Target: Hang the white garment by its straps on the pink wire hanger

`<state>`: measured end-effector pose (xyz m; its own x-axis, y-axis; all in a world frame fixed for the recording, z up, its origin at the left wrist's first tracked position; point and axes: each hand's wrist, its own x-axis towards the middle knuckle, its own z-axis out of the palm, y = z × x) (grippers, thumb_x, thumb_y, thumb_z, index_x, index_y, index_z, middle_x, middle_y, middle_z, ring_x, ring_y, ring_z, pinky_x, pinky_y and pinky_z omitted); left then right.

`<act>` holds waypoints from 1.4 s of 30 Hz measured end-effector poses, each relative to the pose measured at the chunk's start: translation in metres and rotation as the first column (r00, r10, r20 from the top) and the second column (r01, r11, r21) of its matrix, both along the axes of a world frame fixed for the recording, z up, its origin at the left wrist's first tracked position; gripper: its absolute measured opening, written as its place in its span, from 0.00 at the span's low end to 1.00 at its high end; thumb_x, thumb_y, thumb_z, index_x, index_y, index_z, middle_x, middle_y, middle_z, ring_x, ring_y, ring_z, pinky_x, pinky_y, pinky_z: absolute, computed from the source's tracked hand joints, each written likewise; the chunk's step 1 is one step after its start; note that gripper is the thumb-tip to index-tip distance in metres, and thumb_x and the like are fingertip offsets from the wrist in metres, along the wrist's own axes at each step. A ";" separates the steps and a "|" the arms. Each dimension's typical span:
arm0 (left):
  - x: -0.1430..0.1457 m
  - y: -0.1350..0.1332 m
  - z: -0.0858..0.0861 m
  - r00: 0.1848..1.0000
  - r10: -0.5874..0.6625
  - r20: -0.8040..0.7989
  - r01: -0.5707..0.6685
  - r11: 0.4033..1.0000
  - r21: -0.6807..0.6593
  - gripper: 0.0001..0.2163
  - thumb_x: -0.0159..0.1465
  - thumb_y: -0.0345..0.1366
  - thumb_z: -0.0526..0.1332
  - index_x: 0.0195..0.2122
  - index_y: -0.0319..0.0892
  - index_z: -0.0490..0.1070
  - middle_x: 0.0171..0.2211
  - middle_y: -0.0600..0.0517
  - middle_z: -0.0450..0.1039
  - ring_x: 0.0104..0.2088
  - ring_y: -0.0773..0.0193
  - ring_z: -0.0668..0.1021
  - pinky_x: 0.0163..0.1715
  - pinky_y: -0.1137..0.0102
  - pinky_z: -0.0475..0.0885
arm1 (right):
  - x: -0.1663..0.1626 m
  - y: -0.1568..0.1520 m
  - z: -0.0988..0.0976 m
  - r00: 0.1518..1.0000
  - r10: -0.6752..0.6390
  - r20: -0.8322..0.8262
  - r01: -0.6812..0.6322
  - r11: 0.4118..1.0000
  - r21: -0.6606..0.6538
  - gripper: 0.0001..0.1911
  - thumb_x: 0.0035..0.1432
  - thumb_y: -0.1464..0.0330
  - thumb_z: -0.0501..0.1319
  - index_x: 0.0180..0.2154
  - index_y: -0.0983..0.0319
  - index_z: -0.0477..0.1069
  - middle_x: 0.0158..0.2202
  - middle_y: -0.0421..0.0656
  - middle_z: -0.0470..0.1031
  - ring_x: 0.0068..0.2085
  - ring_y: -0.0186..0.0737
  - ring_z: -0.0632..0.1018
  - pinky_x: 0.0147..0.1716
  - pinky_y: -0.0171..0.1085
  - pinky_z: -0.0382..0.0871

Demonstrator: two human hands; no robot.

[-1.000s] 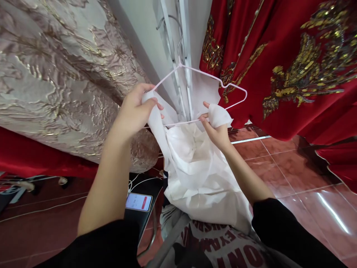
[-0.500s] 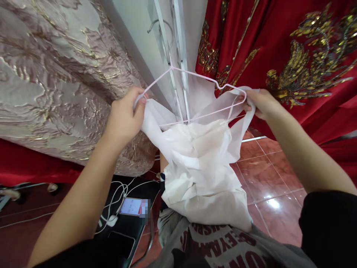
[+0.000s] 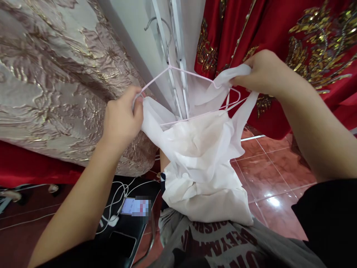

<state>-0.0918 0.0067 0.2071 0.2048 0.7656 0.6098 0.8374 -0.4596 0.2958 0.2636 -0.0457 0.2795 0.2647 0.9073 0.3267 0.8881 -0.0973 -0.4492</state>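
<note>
A thin pale pink wire hanger (image 3: 192,76) hangs in front of me, its metal hook against a white frame. A white garment (image 3: 203,160) droops from it down onto my lap. My left hand (image 3: 122,119) is closed on the hanger's left end together with one white strap. My right hand (image 3: 262,72) is closed on the other white strap, holding it over the hanger's right shoulder.
A pinkish-gold brocade dress (image 3: 55,82) fills the left. A red dress with gold embroidery (image 3: 306,44) hangs at the right. A phone (image 3: 134,206) and white cables (image 3: 114,201) lie on a dark stool at lower left. Glossy red floor tiles (image 3: 267,167) lie below.
My right hand went from the hanger's bottom bar out to its right end, then lifted the white strap up above that shoulder. My left hand stayed clamped on the left end.
</note>
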 end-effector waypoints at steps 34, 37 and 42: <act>-0.017 -0.032 -0.028 0.984 0.136 -0.115 -0.175 0.857 -0.485 0.22 0.61 0.60 0.67 0.29 0.44 0.79 0.30 0.43 0.81 0.34 0.46 0.81 0.37 0.60 0.74 | -0.065 0.010 -0.160 0.744 0.593 0.307 -0.657 0.734 0.173 0.23 0.75 0.66 0.51 0.61 0.65 0.77 0.48 0.54 0.82 0.48 0.53 0.76 0.47 0.48 0.64; -0.003 -0.021 -0.060 0.989 0.018 0.150 0.048 0.903 -0.427 0.19 0.60 0.55 0.68 0.27 0.42 0.78 0.26 0.46 0.79 0.31 0.51 0.80 0.30 0.66 0.69 | -0.066 0.008 -0.161 0.752 0.571 0.330 -0.643 0.746 0.174 0.22 0.74 0.68 0.52 0.61 0.65 0.77 0.48 0.53 0.83 0.47 0.53 0.76 0.47 0.48 0.64; 0.013 -0.011 -0.092 0.898 0.055 0.437 0.045 0.975 -0.216 0.18 0.59 0.47 0.67 0.19 0.41 0.68 0.18 0.52 0.67 0.23 0.62 0.70 0.24 0.69 0.60 | -0.067 0.007 -0.161 0.767 0.547 0.335 -0.617 0.772 0.153 0.23 0.72 0.70 0.52 0.62 0.66 0.76 0.51 0.55 0.82 0.47 0.53 0.75 0.47 0.49 0.63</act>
